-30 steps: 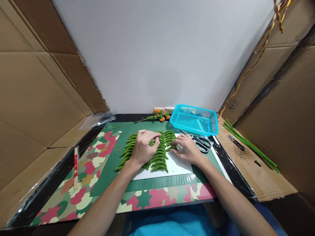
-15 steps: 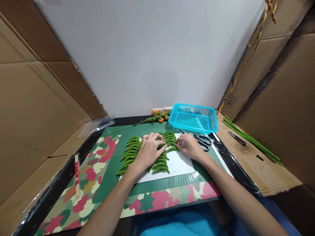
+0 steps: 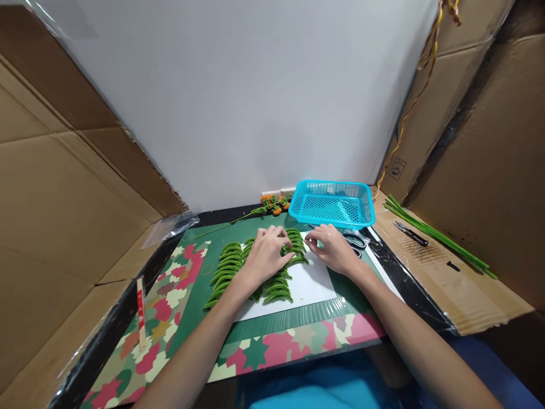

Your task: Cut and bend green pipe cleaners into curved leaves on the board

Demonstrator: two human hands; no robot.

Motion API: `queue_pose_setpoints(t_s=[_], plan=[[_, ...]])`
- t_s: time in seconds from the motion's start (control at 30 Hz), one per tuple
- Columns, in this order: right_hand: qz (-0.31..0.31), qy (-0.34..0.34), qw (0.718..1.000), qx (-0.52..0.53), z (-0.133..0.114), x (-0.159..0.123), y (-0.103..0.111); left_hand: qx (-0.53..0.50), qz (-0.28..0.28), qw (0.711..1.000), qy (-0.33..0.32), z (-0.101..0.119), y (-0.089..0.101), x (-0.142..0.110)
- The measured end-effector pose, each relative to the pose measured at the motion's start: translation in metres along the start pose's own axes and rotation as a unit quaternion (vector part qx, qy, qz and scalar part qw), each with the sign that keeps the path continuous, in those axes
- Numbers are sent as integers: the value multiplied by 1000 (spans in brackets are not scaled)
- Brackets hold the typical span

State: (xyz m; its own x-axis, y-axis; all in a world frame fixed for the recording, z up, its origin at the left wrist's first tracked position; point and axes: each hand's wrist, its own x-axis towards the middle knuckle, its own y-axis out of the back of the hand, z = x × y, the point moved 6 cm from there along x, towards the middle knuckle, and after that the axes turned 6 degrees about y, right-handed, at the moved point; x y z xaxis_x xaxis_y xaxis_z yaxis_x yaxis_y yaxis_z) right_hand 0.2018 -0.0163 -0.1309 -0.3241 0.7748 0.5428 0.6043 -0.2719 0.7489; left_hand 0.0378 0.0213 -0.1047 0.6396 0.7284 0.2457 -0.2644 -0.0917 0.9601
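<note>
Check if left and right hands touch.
Apart: the head view shows curved green strips in the gap between the left hand and the right hand.

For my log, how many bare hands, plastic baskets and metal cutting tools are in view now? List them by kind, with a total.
Bare hands: 2 (left hand, right hand)
Turquoise rectangular plastic basket: 1
Large metal scissors with looped dark handles, partly hidden: 1
Small black-handled metal snips: 1
Total: 5

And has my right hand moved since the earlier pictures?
Yes. Judged against the blue basket in the head view, the right hand has shifted rightward and slightly nearer to the basket.
</note>
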Motion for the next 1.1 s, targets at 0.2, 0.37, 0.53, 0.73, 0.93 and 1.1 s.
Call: queue_pose_setpoints(t_s=[0.2, 0.37, 0.53, 0.73, 0.93, 1.1], plan=[[19, 3, 1000, -8, 4, -3, 9, 21, -9, 1000, 2, 0, 1, 5], [17, 9, 1000, -14, 1, -2, 11, 34, -25, 999, -4, 0, -5, 8], [13, 18, 1000, -13, 0, -3, 11, 19, -18, 1000, 11, -3, -3, 6], [43, 23, 999, 12, -8, -4, 10, -98, 89, 989, 65, -2, 14, 1], [117, 40, 986, 112, -18, -6, 6, -200, 110, 970, 86, 4, 15, -5], [132, 28, 982, 131, -20, -8, 5, -310, 97, 942, 87, 1, 14, -10]])
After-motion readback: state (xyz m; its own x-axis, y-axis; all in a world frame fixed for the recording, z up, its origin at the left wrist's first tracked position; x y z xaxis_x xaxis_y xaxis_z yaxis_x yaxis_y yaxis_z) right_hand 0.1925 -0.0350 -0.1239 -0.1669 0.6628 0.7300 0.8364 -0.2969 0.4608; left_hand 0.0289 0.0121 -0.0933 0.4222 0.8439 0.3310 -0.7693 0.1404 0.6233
